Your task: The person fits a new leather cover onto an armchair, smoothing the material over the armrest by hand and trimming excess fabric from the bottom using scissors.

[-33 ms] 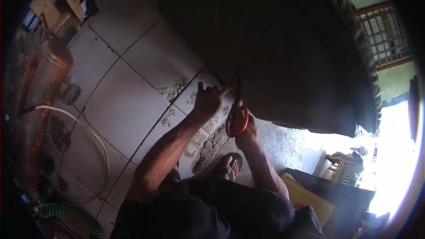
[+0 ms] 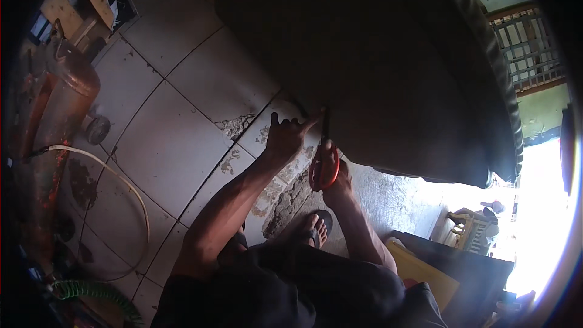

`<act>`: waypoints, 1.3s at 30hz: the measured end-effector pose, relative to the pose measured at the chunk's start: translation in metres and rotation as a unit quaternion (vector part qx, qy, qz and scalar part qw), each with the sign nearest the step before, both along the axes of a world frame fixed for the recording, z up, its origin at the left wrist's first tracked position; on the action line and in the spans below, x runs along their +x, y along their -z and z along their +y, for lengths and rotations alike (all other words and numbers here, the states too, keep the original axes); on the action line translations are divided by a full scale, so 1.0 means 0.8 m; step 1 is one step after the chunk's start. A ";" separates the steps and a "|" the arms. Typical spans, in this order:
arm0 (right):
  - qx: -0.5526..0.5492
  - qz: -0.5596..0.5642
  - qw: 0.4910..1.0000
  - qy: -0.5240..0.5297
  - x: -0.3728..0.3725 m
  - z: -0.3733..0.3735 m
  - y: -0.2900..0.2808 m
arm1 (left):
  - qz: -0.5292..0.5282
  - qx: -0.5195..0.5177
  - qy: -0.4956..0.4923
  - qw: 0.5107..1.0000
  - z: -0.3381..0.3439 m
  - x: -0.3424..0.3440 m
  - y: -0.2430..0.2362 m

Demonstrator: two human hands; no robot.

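Scissors, red-handled: we are gripping them in our right hand at the dark panel's near edge, now sitting slightly farther back; our left hand is pointing toward that edge, fingers seemingly empty.

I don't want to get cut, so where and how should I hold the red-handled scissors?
Probably best by the red handle loops, coming from your own side: the rounded loops lie nearest your body, while the dark blade end points away, toward the large dark panel. Your right hand grips the handle end.
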State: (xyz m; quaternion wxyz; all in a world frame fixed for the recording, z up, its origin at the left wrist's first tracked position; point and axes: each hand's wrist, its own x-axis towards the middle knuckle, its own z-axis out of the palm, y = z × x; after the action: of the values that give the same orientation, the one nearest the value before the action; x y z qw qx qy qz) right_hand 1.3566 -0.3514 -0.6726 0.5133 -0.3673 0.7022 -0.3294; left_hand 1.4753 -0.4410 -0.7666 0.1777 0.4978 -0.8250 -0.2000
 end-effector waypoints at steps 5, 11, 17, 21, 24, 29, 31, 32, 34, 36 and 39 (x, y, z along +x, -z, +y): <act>0.026 0.188 0.982 -0.003 -0.016 0.009 0.005 | 0.027 -0.013 -0.005 1.000 0.001 -0.001 -0.001; -0.044 0.467 0.880 -0.073 -0.020 0.014 0.005 | 0.010 -0.010 -0.003 1.000 0.005 0.002 -0.001; -0.044 0.431 0.898 -0.071 -0.025 0.004 0.001 | 0.046 -0.023 -0.009 0.999 0.006 -0.001 0.000; -0.060 0.415 0.905 -0.075 -0.022 0.004 0.010 | 0.053 -0.032 -0.009 0.998 0.003 0.001 0.005; -0.064 0.409 0.906 -0.082 -0.022 0.008 0.020 | 0.052 -0.029 -0.001 0.998 0.005 0.000 0.008; -0.085 0.421 0.899 -0.083 -0.028 0.012 0.040 | 0.042 0.001 0.005 0.999 0.004 0.001 -0.002; -0.079 0.421 0.901 -0.076 -0.027 0.010 0.041 | 0.037 0.008 0.009 0.999 0.003 -0.002 -0.002; -0.064 0.412 0.906 -0.066 -0.025 0.007 0.038 | 0.038 0.014 0.007 0.999 0.002 -0.003 -0.004; -0.034 0.394 0.918 -0.045 -0.019 -0.004 0.032 | 0.038 0.027 0.004 0.999 0.000 -0.004 -0.005; -0.048 0.389 0.919 -0.053 -0.018 -0.015 0.030 | 0.023 0.014 -0.005 1.000 0.002 0.000 -0.005; -0.070 0.378 0.920 -0.076 -0.020 -0.012 0.025 | 0.014 0.000 -0.006 1.000 0.007 0.000 0.000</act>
State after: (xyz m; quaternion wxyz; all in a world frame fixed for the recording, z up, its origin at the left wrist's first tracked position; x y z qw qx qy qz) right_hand 1.3406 -0.3612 -0.6924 0.2062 -0.5516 0.7891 -0.1747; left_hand 1.4749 -0.4355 -0.7667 0.1906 0.4998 -0.8195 -0.2056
